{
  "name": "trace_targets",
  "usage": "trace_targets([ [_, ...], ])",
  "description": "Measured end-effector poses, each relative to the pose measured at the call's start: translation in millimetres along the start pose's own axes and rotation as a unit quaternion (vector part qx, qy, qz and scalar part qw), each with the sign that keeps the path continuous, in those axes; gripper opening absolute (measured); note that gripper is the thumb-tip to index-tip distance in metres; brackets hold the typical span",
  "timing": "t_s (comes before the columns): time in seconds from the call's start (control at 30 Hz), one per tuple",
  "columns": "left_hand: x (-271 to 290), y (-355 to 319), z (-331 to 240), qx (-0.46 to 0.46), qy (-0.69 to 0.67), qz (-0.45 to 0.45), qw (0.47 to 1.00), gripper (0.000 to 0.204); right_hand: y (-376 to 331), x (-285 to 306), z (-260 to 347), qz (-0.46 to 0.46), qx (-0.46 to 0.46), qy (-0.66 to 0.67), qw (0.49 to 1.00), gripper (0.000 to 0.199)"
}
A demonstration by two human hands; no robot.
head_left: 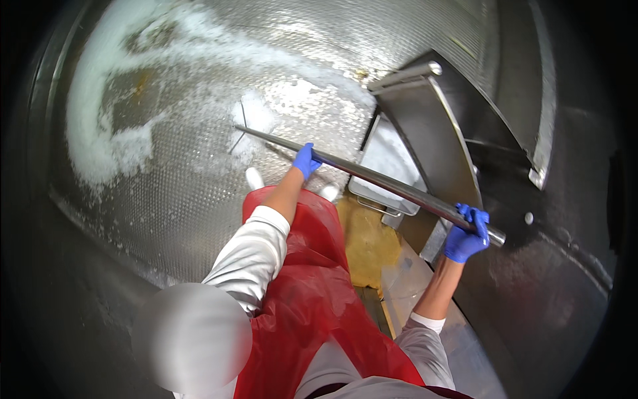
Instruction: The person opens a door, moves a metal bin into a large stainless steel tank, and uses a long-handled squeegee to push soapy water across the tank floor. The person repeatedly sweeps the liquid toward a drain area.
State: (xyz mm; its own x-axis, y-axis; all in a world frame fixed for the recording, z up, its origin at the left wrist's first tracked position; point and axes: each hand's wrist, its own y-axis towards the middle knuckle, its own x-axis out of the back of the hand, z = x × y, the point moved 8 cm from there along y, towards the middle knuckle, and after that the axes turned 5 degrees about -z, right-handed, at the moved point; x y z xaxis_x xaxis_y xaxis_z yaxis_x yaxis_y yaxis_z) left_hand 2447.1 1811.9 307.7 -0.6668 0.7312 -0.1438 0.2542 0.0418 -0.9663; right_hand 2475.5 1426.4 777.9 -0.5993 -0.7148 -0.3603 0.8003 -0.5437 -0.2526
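A long metal-handled scraper (pixel 385 182) slants across the middle of the view. My left hand (pixel 307 161), in a blue glove, is closed around the handle nearer its working end. Farther right, my right hand (pixel 467 234), gloved in blue too, grips the handle close to its butt end. The thin dark head (pixel 243 120) of the tool stands on edge at a small heap of white icy grains (pixel 260 114) on the floor. Whether the head is a solid blade or a bare bar, I cannot tell.
A textured metal floor (pixel 199 206) spreads out under the tool. Loose white grains (pixel 90 126) form a broad curved band at left and back. Right of me, a metal tub (pixel 357 191) of white material sits beside upright steel panels (pixel 432 133). A yellowish mat (pixel 365 246) lies nearby.
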Motion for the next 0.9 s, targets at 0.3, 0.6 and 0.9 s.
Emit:
trace_targets([
  [0.3, -240.4, -92.2, 248.1, 0.148, -0.151, 0.093, 0.973, 0.016, -11.5, 128.1, 232.1, -0.001, 0.161, -0.098, 0.982, 0.024],
  [0.6, -313.0, -185.0, 308.5, 0.227, -0.073, 0.179, 0.955, 0.007, -59.3, 116.2, 313.7, 0.034, 0.278, -0.158, 0.947, 0.021],
  [0.9, -87.7, -97.4, 139.7, -0.008, -0.151, -0.002, 0.988, 0.010, -53.2, 122.6, 148.4, 0.073, 0.048, -0.029, 0.996, 0.024],
])
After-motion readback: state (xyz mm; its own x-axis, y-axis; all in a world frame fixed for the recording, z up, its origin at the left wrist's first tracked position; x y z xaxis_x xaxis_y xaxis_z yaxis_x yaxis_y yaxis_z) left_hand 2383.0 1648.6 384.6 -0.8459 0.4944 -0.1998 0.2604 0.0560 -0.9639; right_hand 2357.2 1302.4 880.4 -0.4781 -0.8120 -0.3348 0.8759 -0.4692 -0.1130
